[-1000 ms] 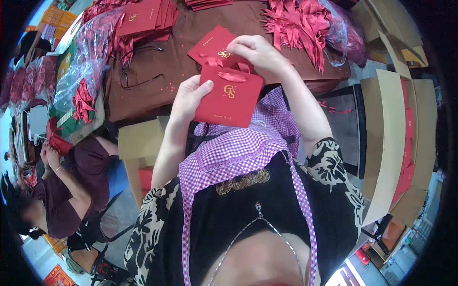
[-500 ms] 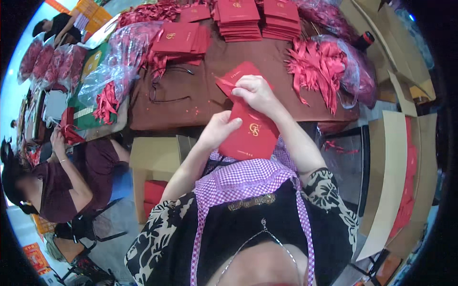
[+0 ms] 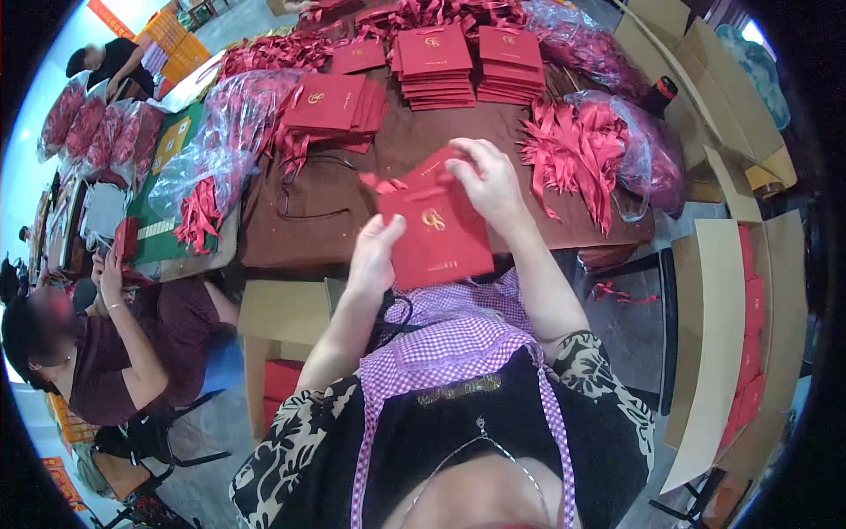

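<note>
Table: your brown table (image 3: 352,189) carries stacks of red bags (image 3: 434,66) at its far edge.
Box: open carton (image 3: 749,335) beside the right edge, red bags inside.
Change: the table now shows more of its far edge than before.
Bag: red paper bag (image 3: 441,238) over the near edge.
Hands: your left hand (image 3: 374,256) grips its left side; right hand (image 3: 489,185) fingers closed on its top.

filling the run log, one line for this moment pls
left hand: holds red paper bag | right hand: at bag top | brown table behind
</note>
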The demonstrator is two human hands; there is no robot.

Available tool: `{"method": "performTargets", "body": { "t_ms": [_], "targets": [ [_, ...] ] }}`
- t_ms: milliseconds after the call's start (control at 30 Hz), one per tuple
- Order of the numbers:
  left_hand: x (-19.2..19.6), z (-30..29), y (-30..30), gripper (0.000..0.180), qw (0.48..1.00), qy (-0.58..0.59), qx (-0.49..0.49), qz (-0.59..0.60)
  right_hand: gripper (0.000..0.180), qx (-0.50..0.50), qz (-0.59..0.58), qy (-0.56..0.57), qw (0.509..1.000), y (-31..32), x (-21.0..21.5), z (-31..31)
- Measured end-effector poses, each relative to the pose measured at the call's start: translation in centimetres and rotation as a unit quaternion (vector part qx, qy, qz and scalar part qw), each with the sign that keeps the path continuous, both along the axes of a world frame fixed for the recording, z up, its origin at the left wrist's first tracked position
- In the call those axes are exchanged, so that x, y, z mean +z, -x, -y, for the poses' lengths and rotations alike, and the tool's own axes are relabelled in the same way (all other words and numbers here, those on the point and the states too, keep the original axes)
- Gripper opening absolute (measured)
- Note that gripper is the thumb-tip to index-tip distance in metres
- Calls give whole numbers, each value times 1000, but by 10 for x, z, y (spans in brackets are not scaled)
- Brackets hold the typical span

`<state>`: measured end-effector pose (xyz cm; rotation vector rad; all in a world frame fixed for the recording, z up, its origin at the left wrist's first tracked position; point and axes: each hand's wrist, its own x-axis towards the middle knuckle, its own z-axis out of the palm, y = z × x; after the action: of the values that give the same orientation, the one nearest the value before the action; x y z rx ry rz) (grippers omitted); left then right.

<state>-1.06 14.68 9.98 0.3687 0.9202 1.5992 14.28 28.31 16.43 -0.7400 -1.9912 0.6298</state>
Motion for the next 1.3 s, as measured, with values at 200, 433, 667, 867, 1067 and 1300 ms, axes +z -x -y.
{"method": "performTargets", "body": {
  "t_ms": [200,433,667,867,1067,1300],
  "targets": [
    [20,-16,5,24,996,-71,54,-25,31,11,10,308,951,-29,-43,-17],
    [22,-14,-2,19,995,-66,-2,-80,49,120,-138,588,788,-23,-14,-30],
    [22,-1,-7,20,994,-37,-10,-106,19,196,-63,489,848,-16,-17,-37],
    [11,1,1,21,997,-54,2,-62,29,117,-131,363,915,-3,-34,-37],
    [35,-59,85,18,974,-88,195,-72,25,95,-166,477,858,-22,-52,-45],
    [57,-165,214,8,967,-71,244,2,21,128,-116,498,850,-29,-88,-12]
  ]
}}
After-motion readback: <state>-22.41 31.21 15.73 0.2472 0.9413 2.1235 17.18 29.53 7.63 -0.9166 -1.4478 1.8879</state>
